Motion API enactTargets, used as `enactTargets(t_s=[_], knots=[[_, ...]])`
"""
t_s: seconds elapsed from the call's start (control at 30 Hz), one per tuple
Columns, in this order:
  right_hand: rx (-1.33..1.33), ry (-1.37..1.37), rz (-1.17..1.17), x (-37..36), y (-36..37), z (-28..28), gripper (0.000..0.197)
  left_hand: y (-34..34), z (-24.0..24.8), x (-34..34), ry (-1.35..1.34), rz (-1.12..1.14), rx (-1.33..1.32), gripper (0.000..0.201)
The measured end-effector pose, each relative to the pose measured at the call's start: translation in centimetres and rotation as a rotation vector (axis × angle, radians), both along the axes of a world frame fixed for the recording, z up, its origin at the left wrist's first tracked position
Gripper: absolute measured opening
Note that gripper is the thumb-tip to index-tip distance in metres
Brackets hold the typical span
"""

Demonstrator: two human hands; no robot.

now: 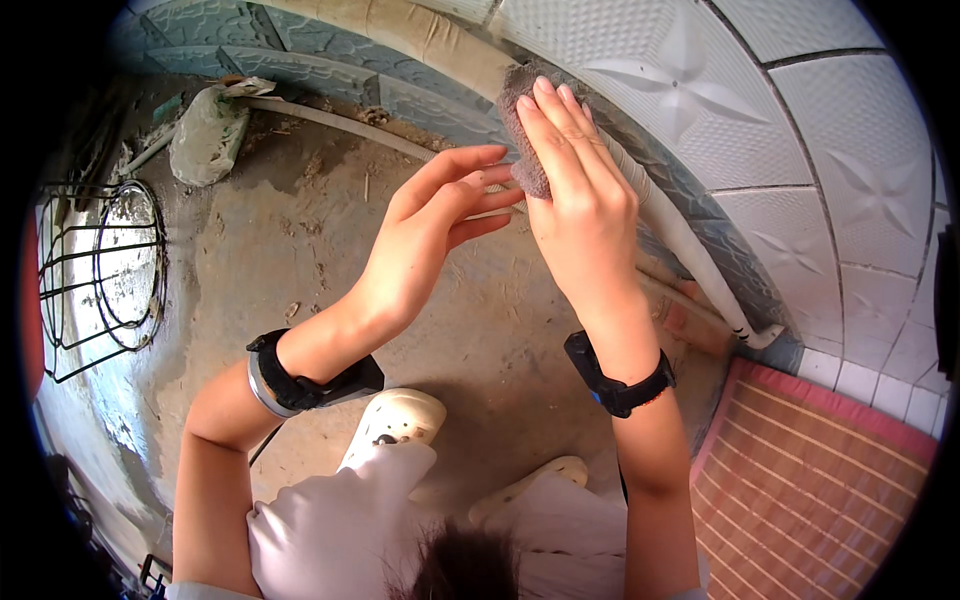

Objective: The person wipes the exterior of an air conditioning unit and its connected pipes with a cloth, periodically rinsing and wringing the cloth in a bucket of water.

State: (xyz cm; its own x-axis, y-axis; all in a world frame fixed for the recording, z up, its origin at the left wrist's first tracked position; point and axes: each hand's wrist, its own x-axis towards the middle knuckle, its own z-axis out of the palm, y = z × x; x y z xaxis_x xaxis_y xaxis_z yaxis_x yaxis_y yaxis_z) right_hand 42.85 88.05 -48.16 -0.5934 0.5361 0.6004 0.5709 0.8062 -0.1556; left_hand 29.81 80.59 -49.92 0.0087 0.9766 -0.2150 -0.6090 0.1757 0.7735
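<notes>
A folded grey cloth rests against the pale wrapped pipe that runs along the wall. My right hand has the cloth under its long, nearly straight fingers, pressing it to the pipe. Just left of it, my left hand is open, its fingers apart and reaching toward the cloth's lower edge. Whether those fingertips touch the cloth I cannot tell. Both wrists wear black straps with a small device.
White embossed tiles cover the wall at right. A thinner pipe runs low along the wall base. On the dirty floor lie scraps and a crumpled plastic bag. At left stands a black wire rack; at right lies a reddish striped mat.
</notes>
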Motion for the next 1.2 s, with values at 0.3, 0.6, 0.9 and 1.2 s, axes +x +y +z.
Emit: enactTargets(t_s=[0.3,0.6,0.9,1.2], knots=[[-0.338,0.097,0.036,-0.5,-3.1,-0.6,0.043,-1.6,-1.7,0.4,0.325,0.271,0.117,0.034],[-1.092,0.799,-0.006,-0.3,-3.4,1.2,0.030,-0.2,2.0,-1.4,0.527,0.342,0.299,0.027],[-0.742,0.838,0.134,-1.1,2.7,5.8,0.017,5.9,6.0,-2.8,0.506,0.402,0.663,0.026],[-0.156,0.295,0.101,-4.3,3.2,1.7,0.018,7.0,4.9,-3.8,1.099,0.400,0.691,0.035]])
